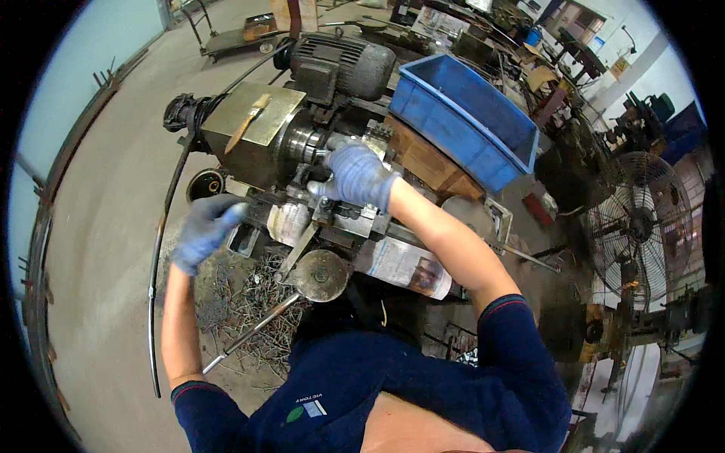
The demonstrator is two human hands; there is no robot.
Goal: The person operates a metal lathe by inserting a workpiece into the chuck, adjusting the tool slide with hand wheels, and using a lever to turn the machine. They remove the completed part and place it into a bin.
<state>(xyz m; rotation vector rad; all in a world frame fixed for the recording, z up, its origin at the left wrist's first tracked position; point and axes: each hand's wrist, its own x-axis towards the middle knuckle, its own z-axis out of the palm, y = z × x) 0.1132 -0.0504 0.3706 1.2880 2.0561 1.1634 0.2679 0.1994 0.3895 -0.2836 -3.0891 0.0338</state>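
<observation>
My right hand (355, 174), in a blue-grey glove, reaches over a small lathe. Its thumb is apart from the other fingers, whose tips are at a short shiny metal part (321, 153) by the chuck (300, 142). Whether they touch it is hard to see. Just below that hand sits the dark tool post (326, 210). To the left, my gloved left hand (205, 232) is held beside the lathe's front with its fingers stretched toward the machine; nothing shows in it. A whitish rag-like bundle (288, 223) lies between the hands.
A brush (248, 124) lies on the headstock cover (276, 109). Behind are a motor (343, 66) and a blue bin (461, 124). A round handwheel (321, 275) with a long lever (253, 332) juts toward me. Metal shavings (253, 302) litter the floor; a fan (640, 223) stands right.
</observation>
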